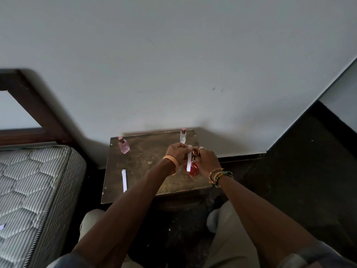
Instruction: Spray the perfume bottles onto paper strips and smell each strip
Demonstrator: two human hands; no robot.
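Over the right half of the tabletop, toward its far edge, both hands are held close together. A white paper strip is pinched at its top end by the curled fingers of the left hand, so the rest of it hangs straight down. Right behind the strip, a red perfume bottle is gripped round its upper part by the right hand, fingers wrapped tight. Whether a finger is on the sprayer can't be made out, it's too dark and blurry there. An orange wristband is worn on the left wrist, and a stack of bracelets on the right.

A pink perfume bottle is stood upright at the far left corner, and a clear perfume bottle with a pinkish cap is parked at the far edge, just beyond the hands. A second paper strip is laid flat near the left edge, well apart from everything else. The tabletop is pushed up against a pale wall, with a quilted mattress seen off to the left.
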